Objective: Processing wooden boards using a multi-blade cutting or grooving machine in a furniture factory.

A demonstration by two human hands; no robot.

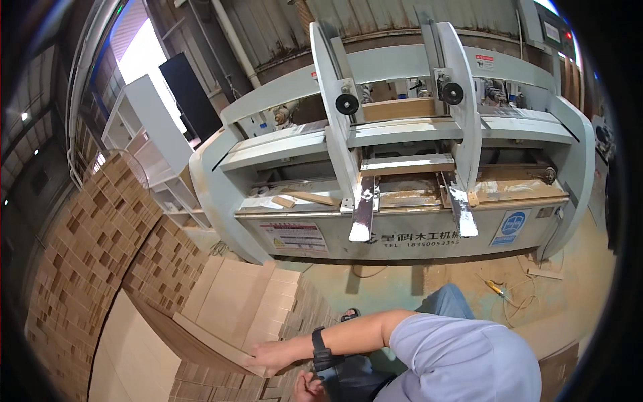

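My right arm, in a pale grey short sleeve with a black band at the wrist, reaches left across the lower part of the head view. My right hand [273,356] is closed on the near end of a long wooden strip [213,340], which lies along the edge of a stack of boards [234,295]. At the lower edge, my left hand [309,388] is partly cut off. Its fingers are loosely bent and apart, with nothing visible in them. More pale boards [130,348] are stacked to the left of the strip.
Tall stacks of wooden pieces [100,228] rise at the left. A large pale woodworking machine [301,234] stands ahead, with two metal arms [362,214] jutting toward me. On the floor at right lie a yellow-handled tool [495,288] and its hose [519,305].
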